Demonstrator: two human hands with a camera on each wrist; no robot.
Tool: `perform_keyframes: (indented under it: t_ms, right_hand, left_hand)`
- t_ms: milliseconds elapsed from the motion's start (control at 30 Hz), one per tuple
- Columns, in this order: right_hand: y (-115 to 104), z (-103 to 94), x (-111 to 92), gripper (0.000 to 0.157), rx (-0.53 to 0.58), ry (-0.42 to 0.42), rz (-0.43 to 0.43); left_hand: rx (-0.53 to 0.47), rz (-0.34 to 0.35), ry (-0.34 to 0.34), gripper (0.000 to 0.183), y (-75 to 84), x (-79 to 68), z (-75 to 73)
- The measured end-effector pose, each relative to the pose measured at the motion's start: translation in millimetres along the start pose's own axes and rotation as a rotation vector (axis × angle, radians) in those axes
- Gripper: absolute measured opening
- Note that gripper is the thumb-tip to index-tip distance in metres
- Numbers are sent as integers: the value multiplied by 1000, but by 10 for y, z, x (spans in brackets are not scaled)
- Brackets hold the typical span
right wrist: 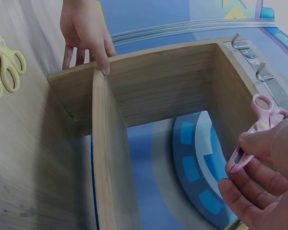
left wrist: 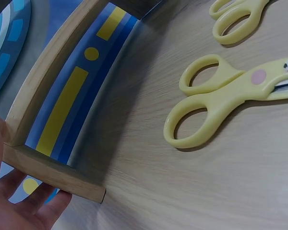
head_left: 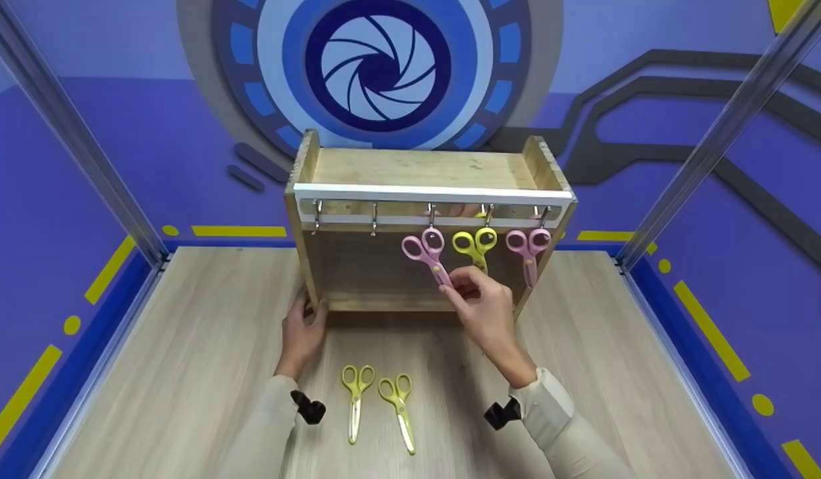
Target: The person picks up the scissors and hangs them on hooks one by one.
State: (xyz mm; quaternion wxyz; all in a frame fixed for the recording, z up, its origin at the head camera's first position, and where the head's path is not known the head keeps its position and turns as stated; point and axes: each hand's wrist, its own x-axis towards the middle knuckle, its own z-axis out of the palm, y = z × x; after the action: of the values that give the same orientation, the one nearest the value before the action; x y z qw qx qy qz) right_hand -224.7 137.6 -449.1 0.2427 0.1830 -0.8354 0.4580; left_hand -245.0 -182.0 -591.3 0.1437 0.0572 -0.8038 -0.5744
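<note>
Pink scissors (head_left: 432,256) are pinched near the blade end by my right hand (head_left: 484,309), handle loops up at the middle hook (head_left: 432,211). In the right wrist view, thumb and fingers hold these pink scissors (right wrist: 259,124); whether a loop sits on the hook I cannot tell. My left hand (head_left: 304,332) grips the lower left side of the wooden rack (head_left: 305,259), fingers behind the board. Yellow scissors (head_left: 477,246) and another pink pair (head_left: 529,249) hang from hooks at the right. Two yellow pairs lie on the table, left (head_left: 356,399) and right (head_left: 400,406).
The white hook rail (head_left: 397,194) runs along the rack's front, with bare hooks (head_left: 374,219) at its left. The rack stands on a wood-grain table (head_left: 204,346) between printed blue-purple walls (head_left: 736,266) and metal posts (head_left: 710,133).
</note>
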Motion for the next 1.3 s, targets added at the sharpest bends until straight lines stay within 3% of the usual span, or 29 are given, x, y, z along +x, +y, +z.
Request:
perform_keyframes:
  t_ms: [633,1300]
  right_hand:
    - [101,271,29,11,34,40,14]
    - [198,425,21,7,15,33,0]
  left_hand:
    - [13,0,-11,57,18,-16,-1]
    - [12,-10,-2,52,16,-8,-5]
